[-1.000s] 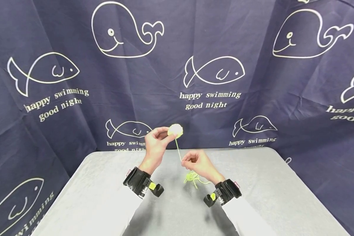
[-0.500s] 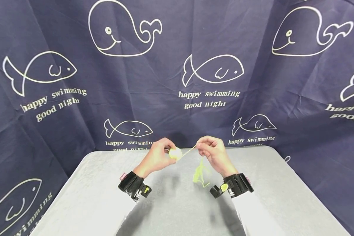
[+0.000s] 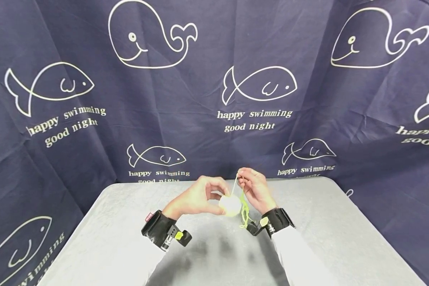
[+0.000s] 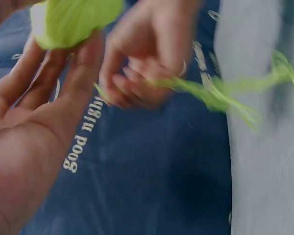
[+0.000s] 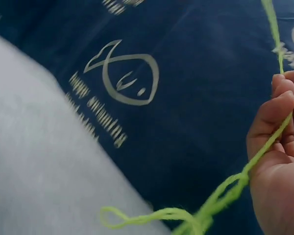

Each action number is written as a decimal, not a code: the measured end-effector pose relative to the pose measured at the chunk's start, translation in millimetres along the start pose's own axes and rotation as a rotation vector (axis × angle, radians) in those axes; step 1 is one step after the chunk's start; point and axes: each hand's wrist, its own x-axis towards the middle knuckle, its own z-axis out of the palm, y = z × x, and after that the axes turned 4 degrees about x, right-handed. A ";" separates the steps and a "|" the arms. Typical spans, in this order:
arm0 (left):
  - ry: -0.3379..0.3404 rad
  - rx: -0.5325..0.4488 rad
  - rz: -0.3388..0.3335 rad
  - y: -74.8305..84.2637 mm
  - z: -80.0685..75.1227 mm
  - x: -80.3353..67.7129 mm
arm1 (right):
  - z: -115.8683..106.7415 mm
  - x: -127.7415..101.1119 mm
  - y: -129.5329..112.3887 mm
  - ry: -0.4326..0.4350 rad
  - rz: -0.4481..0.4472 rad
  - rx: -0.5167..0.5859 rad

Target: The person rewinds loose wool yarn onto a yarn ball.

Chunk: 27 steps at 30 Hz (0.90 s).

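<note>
A small ball of yellow-green yarn point(image 3: 230, 205) is gripped between the thumb and fingers of my left hand point(image 3: 200, 197), above the table. In the left wrist view the yarn ball point(image 4: 76, 22) sits at the fingertips, its top cut off by the frame. My right hand point(image 3: 256, 188) pinches the strand that runs up from the ball. From the right hand a loose, looped tail of yarn point(image 3: 244, 210) hangs down. The right wrist view shows the strand point(image 5: 267, 147) passing across the curled fingers, with loops at its lower end.
Beneath both hands lies a grey-white table point(image 3: 128, 222). A dark blue curtain point(image 3: 200, 99) with white whales, fish and lettering hangs right behind its far edge. Each wrist wears a black strap with a small camera.
My left hand and the ball came down and to the right, nearer the body. The right hand rose, lifting the loose yarn tail off the table, and the hands are now closer together.
</note>
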 end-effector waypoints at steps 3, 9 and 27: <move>0.147 -0.154 0.096 3.2 -1.1 4.0 | -2.4 -3.3 13.3 -0.025 0.010 -0.222; 0.621 -0.287 0.114 -0.5 -1.0 12.1 | -1.5 -17.4 22.4 -0.213 -0.030 -0.736; 0.717 0.633 -0.120 -42.4 -7.7 -3.7 | 11.8 -28.1 -25.2 -0.333 -0.234 -0.609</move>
